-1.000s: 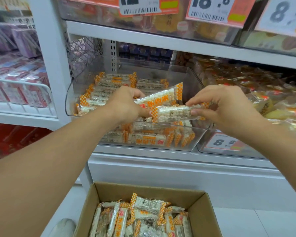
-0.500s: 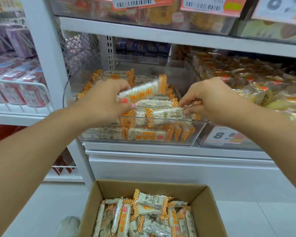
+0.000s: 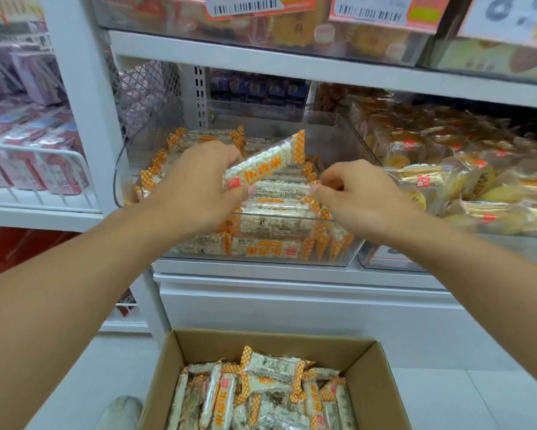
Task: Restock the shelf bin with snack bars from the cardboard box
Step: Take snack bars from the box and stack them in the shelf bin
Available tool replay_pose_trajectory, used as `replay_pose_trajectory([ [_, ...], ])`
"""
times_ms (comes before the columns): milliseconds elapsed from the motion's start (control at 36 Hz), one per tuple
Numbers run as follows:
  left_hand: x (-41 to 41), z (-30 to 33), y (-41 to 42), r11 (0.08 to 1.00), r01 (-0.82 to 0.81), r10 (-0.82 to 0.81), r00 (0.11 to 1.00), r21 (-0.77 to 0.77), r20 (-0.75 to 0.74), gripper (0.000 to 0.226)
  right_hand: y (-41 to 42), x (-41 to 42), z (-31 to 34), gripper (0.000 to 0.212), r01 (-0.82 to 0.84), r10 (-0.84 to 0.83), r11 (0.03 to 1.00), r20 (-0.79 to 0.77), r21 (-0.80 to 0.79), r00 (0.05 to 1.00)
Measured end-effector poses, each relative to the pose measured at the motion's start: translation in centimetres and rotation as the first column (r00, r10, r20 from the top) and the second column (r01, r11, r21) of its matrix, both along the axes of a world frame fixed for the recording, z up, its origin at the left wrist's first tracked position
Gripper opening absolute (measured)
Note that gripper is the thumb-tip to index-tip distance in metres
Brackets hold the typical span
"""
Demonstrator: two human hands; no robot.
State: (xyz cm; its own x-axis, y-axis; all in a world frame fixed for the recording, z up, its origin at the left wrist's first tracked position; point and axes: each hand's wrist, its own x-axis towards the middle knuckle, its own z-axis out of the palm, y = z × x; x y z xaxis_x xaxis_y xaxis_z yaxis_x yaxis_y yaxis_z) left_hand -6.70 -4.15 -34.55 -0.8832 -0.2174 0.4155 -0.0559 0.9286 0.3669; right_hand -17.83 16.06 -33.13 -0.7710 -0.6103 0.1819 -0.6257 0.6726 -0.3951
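A clear plastic shelf bin (image 3: 347,256) holds rows of white snack bars with orange checked ends. My left hand (image 3: 195,187) grips one snack bar (image 3: 267,162), tilted up to the right above the bin. My right hand (image 3: 357,193) pinches the right end of another bar (image 3: 279,189) lying on top of the stack in the bin. Below, an open cardboard box (image 3: 382,395) on the floor holds several more of the same bars (image 3: 270,367).
A white shelf board (image 3: 292,66) runs close above the bin. A bin of yellow wrapped pastries (image 3: 465,181) stands right of it, a white wire basket (image 3: 37,181) with pink packs at left. A shoe (image 3: 119,411) shows beside the box.
Both hands moved deeper over the bin. The right hand lowered its bar onto the stack; the left hand's bar stays raised and tilted.
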Motion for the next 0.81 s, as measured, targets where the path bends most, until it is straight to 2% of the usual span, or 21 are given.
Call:
replay_pose_trajectory([
  [56, -0.3, -0.2, 0.4, 0.999, 0.040, -0.040, 0.999, -0.027, 0.018, 0.031, -0.4, 0.9, 0.0, 0.042, 0.034, -0.036, 0.995, 0.016, 0.089, 0.999],
  [111, -0.5, -0.5, 0.6, 0.997, 0.074, -0.073, 0.997, -0.012, 0.024, 0.037, -1.2, 1.9, -0.1, 0.044, -0.024, 0.004, 0.987, 0.124, 0.161, 0.992],
  [167, -0.8, -0.9, 0.7, 0.997, 0.082, -0.082, 0.996, 0.007, 0.034, 0.035, -1.9, 2.5, 0.0, 0.042, -0.099, 0.067, 0.972, 0.153, 0.215, 0.986],
  [278, -0.9, -1.0, 0.5, 0.996, 0.088, -0.090, 0.992, 0.032, 0.094, 0.021, -1.5, 1.8, 0.4, 0.043, -0.120, 0.080, 0.976, 0.214, 0.180, 0.974],
  [333, -0.7, -1.0, 0.5, 0.995, 0.095, -0.095, 0.990, -0.001, 0.104, 0.028, -0.8, 0.8, 0.6, 0.041, -0.005, -0.011, 0.994, 0.148, 0.105, 0.989],
  [389, -0.6, -0.9, 0.6, 0.995, 0.096, -0.095, 0.993, -0.019, 0.065, 0.021, -0.3, -0.1, 0.4, 0.033, 0.100, -0.100, 0.995, 0.081, 0.003, 0.992],
  [444, -0.5, -0.9, 0.7, 0.998, 0.065, -0.065, 0.998, -0.020, 0.013, 0.024, -0.6, -0.6, 0.1, 0.023, 0.113, -0.110, 0.994, 0.134, -0.012, 0.985],
  [472, -0.6, -0.9, 0.7, 0.999, 0.041, -0.041, 0.999, -0.012, -0.012, 0.025, -0.9, -0.7, 0.0, 0.020, 0.112, -0.104, 0.993, 0.209, -0.030, 0.972],
  [500, -0.7, -0.9, 0.6, 1.000, 0.017, -0.017, 0.999, 0.006, -0.032, 0.023, -1.6, -1.0, -0.1, 0.021, 0.128, -0.100, 0.989, 0.315, -0.071, 0.944],
  [556, -0.9, -0.8, 0.4, 0.998, -0.001, 0.005, 0.999, 0.070, -0.053, 0.024, -2.9, -1.4, 0.1, 0.047, 0.215, -0.063, 0.953, 0.553, -0.215, 0.831],
  [611, -0.8, -0.8, 0.3, 0.991, -0.010, 0.016, 0.999, 0.134, -0.048, 0.028, -4.1, -1.7, 0.2, 0.066, 0.228, 0.061, 0.922, 0.698, -0.314, 0.714],
  [667, -0.7, -0.9, 0.1, 0.991, -0.009, 0.012, 1.000, 0.134, -0.019, 0.026, -4.9, -1.6, 0.1, 0.067, 0.227, 0.147, 0.901, 0.755, -0.368, 0.640],
  [806, -0.2, -1.0, 0.1, 0.997, -0.001, 0.000, 1.000, 0.083, 0.020, 0.035, -3.9, -1.7, 0.2, 0.064, 0.294, 0.154, 0.877, 0.803, -0.379, 0.576],
])
